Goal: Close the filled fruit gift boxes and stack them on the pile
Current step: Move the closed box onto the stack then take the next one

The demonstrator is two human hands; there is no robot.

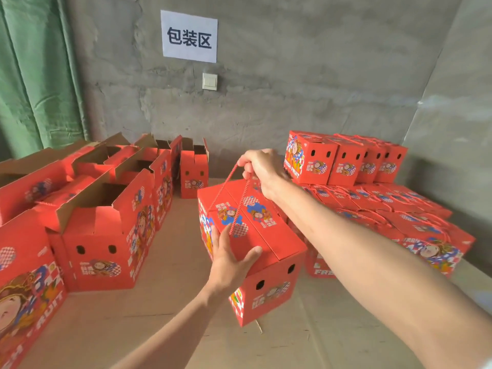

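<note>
A closed red fruit gift box [269,286] hangs tilted in mid-air at the centre, above the cardboard floor. My right hand [259,166] grips its red rope handle [226,182] from above. My left hand [229,259] clasps the box's near left top edge, thumb on the lid. To the right lies the pile of closed red boxes [394,206], with a row of three or more boxes [346,161] standing on top at the back.
Several open red boxes [101,235] with raised flaps fill the left side. One open box [193,171] stands at the back centre. Flat cardboard sheets [165,315] cover the floor. A grey concrete wall with a paper sign [189,35] and a green curtain [37,75] close the back.
</note>
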